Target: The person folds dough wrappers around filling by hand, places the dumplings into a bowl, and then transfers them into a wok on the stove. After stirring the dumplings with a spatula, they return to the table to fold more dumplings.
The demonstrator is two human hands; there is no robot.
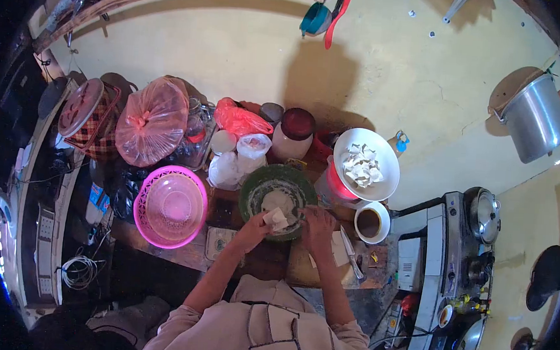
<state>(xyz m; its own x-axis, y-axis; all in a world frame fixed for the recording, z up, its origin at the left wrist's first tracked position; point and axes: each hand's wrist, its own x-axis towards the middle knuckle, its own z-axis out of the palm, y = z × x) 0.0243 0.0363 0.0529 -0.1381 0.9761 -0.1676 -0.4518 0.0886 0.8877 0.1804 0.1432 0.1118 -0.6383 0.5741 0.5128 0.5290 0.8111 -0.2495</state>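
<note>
My left hand (pixel 251 232) holds a pale square wrapper (pixel 276 219) over the near side of a green bowl (pixel 248 195). Inside the bowl lies a whitish mixture (pixel 280 200). My right hand (pixel 318 227) is at the bowl's right rim with its fingers pinched together; what they hold is too small to make out. Right of that hand, a knife (pixel 351 253) lies on a wooden board (pixel 301 269) beside more pale sheets (pixel 339 250).
A white bowl (pixel 392 159) of folded pale pieces (pixel 362 165) stands at the back right, above a cup of brown liquid (pixel 368 223). A pink basket (pixel 141 206) stands left. Bags and a red-lidded jar (pixel 291 140) line the back. A stove (pixel 453 243) is far right.
</note>
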